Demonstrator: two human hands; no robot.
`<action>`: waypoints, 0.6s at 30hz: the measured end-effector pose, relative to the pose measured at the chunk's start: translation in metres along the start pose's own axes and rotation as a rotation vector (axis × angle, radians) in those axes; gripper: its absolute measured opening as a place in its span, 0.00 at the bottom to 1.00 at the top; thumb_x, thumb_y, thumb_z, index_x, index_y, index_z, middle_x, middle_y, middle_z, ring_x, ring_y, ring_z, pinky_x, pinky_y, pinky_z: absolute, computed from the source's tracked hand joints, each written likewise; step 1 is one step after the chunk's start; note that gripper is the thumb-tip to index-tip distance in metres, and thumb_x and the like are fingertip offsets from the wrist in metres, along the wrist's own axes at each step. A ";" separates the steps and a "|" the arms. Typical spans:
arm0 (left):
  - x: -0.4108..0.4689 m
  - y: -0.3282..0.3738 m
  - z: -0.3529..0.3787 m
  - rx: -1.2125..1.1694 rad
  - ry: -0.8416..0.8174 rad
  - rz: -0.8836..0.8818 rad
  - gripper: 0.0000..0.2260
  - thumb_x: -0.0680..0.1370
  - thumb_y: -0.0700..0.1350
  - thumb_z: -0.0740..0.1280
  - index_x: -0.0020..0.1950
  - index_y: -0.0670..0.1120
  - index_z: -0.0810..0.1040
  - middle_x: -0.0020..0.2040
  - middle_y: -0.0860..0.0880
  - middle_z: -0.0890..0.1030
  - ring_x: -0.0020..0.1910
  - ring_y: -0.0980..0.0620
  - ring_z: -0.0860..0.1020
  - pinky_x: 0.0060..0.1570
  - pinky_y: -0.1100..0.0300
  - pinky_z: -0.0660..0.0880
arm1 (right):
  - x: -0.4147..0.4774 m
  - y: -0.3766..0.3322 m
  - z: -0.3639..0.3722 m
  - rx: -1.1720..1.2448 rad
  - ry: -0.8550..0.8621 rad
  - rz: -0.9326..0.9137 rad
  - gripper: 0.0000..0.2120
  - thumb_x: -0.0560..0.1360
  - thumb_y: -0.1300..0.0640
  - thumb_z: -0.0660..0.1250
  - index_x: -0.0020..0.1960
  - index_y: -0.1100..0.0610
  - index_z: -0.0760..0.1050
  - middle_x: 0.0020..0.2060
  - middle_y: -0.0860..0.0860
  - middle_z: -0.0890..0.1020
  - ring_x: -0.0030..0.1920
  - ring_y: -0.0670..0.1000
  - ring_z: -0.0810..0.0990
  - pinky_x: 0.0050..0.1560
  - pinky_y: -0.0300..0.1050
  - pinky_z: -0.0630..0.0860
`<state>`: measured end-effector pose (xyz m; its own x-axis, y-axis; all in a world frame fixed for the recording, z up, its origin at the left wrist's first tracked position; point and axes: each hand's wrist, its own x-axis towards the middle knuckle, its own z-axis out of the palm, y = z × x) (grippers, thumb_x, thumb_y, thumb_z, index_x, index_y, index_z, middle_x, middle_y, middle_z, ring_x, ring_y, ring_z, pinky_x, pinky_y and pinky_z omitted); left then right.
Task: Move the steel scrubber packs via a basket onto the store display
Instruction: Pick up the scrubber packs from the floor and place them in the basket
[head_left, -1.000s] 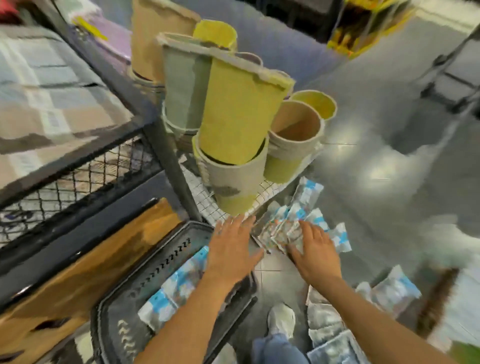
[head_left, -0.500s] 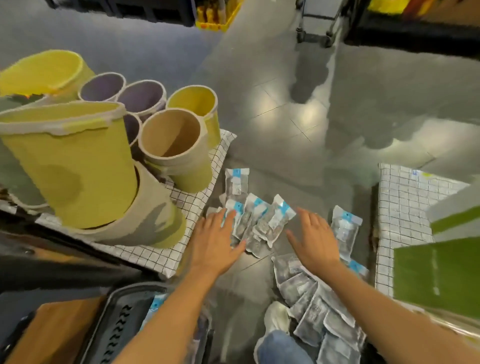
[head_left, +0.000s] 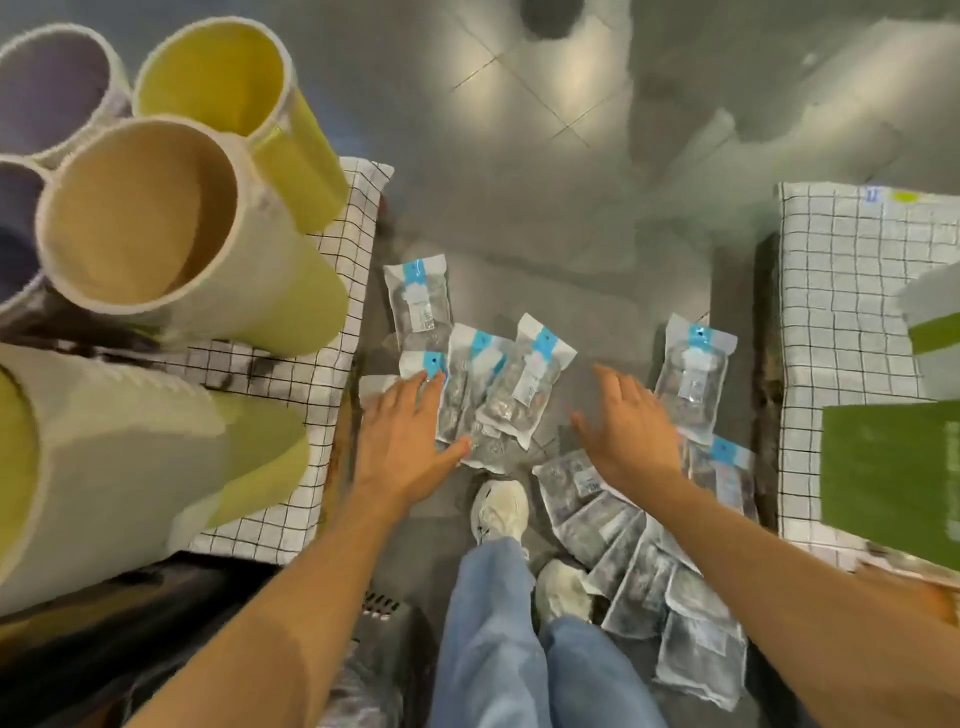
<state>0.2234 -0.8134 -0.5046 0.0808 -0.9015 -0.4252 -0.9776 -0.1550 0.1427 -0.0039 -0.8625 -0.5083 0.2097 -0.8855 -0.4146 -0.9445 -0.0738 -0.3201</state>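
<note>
Left hand (head_left: 410, 441) at nine o'clock and right hand (head_left: 628, 431) at three are flanking the steel scrubber packs (head_left: 501, 387), both splaying wide, holding nothing, likely corralling them for scooping.

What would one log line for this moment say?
phase: gathering | left hand: open, touching scrubber packs | right hand: open, empty, beside them | basket: at lower edge

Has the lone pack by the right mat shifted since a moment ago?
No. The pack still lies on the floor just left of the mat, as before.
</note>
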 end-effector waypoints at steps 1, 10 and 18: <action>0.019 -0.004 0.017 0.001 -0.021 0.006 0.35 0.76 0.62 0.60 0.77 0.49 0.53 0.76 0.47 0.60 0.74 0.47 0.58 0.73 0.52 0.55 | 0.017 0.006 0.016 0.005 -0.008 0.017 0.27 0.78 0.49 0.62 0.73 0.60 0.61 0.67 0.57 0.71 0.66 0.59 0.69 0.66 0.50 0.63; 0.153 -0.052 0.202 0.039 -0.157 0.092 0.38 0.75 0.60 0.65 0.77 0.41 0.55 0.75 0.41 0.61 0.74 0.42 0.60 0.73 0.48 0.57 | 0.156 0.064 0.197 0.052 -0.135 0.170 0.29 0.78 0.48 0.61 0.73 0.60 0.58 0.65 0.60 0.71 0.66 0.59 0.67 0.64 0.50 0.63; 0.202 -0.072 0.318 -0.029 -0.348 -0.016 0.44 0.73 0.64 0.65 0.78 0.43 0.48 0.75 0.41 0.60 0.71 0.41 0.63 0.66 0.47 0.65 | 0.219 0.095 0.334 0.351 -0.183 0.415 0.41 0.74 0.38 0.64 0.75 0.61 0.53 0.71 0.59 0.65 0.70 0.60 0.65 0.66 0.55 0.65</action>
<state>0.2481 -0.8559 -0.8854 0.0202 -0.7074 -0.7065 -0.9704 -0.1838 0.1564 0.0366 -0.9098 -0.9137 -0.0907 -0.7120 -0.6962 -0.8232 0.4471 -0.3500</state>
